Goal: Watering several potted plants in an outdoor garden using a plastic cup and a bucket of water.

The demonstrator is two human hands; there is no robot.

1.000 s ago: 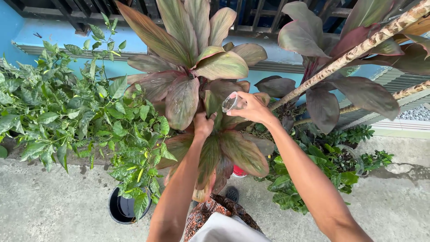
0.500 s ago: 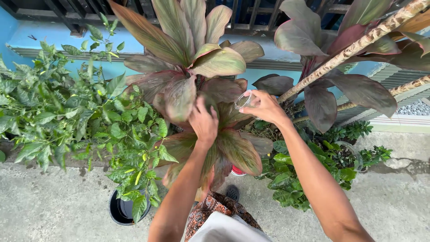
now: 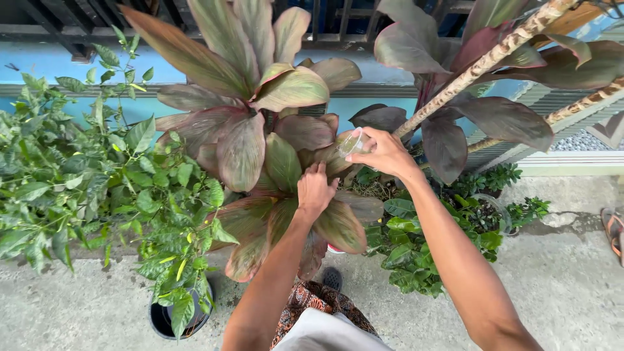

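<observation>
Clear plastic cup [image 3: 353, 143], gripped tilted in the right hand [image 3: 385, 153], could spill early; the open left hand [image 3: 315, 190] pressing red-green broad leaves [image 3: 286, 162] may bend them.

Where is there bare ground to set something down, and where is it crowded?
Free: concrete floor left of the black pot, and concrete at right, between the low green plants and the sandal. Crowded: around both hands, among the red-green leaves.

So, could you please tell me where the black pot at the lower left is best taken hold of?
Take the black pot by its rim, from the open concrete side nearest you. Green leaves droop over its top and far side, so only the near rim is free for a grip.
</observation>
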